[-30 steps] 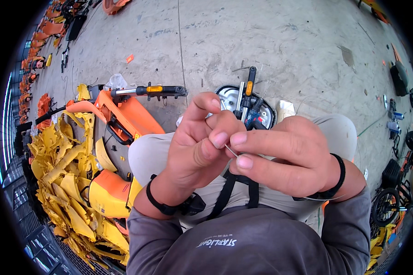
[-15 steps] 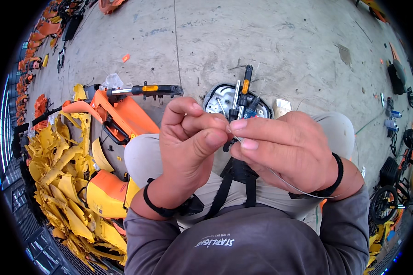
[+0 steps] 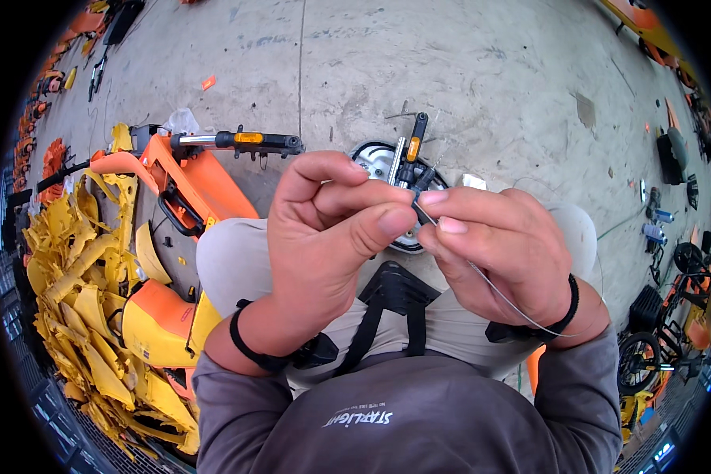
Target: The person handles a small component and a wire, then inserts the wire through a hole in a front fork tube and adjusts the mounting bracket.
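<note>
My left hand point(image 3: 316, 229) and my right hand point(image 3: 505, 245) meet in front of my chest, fingertips almost touching. A thin metal wire point(image 3: 494, 286) runs from the pinch of my right thumb and fingers, curving down past the right wrist. Its tip end reaches my left thumb and forefinger, which are pressed together. A small dark piece shows between the fingertips; what it is I cannot make out. Beyond the hands, a round metal plate with a black rim point(image 3: 363, 150) lies on the floor, partly hidden. A fork leg with an orange reflector point(image 3: 415, 141) rests across it.
Broken yellow plastic panels point(image 3: 87, 316) are heaped at left, beside an orange-and-yellow body part point(image 3: 162, 320). An orange frame with a fork leg point(image 3: 205, 186) lies beyond my left knee. A black wheel point(image 3: 638, 362) and other parts lie at right.
Both hands have shifted slightly right relative to my body, still pinched together. A dark piece now shows between the fingertips. The whole view has tilted a little.
</note>
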`<state>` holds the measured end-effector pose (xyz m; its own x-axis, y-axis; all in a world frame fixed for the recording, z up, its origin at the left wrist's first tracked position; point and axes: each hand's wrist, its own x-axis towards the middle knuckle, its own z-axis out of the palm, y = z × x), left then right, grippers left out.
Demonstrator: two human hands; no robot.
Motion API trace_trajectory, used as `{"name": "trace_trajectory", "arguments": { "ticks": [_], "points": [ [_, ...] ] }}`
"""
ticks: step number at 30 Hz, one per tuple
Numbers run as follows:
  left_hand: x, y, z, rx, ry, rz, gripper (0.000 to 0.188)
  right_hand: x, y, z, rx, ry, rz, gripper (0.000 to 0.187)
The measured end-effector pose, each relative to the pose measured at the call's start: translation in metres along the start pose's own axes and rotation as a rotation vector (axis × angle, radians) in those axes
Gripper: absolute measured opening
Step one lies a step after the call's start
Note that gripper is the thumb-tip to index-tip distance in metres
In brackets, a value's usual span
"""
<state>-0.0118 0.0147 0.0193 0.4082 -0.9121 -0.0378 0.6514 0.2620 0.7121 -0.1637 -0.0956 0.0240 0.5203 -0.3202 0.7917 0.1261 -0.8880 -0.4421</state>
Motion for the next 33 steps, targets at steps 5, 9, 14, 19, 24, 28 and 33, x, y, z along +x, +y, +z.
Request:
{"name": "trace_trajectory", "arguments": {
  "ticks": [5,9,14,19,24,28,33],
  "points": [
    [0.001,0.000,-0.001,0.004,-0.025,-0.013,0.040,0.002,0.001,0.002,0.013,-0.012,0.014,0.037],
    [0.001,0.001,-0.001,0.008,-0.031,-0.016,0.039,0.002,0.003,0.003,0.055,0.005,0.035,0.038],
    [0.002,0.000,-0.002,0.017,-0.040,-0.014,0.039,0.002,0.003,0.002,0.049,0.004,0.048,0.038],
    [0.004,0.002,-0.002,0.040,-0.037,-0.047,0.036,0.002,0.006,0.001,0.068,-0.002,0.073,0.038],
    [0.036,-0.004,-0.037,0.088,0.032,-0.194,0.018,0.011,0.023,0.000,0.386,0.133,0.559,0.021],
    [0.062,-0.014,-0.050,0.436,0.242,-0.093,0.017,0.015,0.068,-0.016,0.764,0.103,1.189,0.022],
    [0.063,-0.033,-0.064,0.915,0.200,-0.165,0.027,0.014,0.093,-0.026,0.695,0.194,1.232,0.027]
  ]
}}
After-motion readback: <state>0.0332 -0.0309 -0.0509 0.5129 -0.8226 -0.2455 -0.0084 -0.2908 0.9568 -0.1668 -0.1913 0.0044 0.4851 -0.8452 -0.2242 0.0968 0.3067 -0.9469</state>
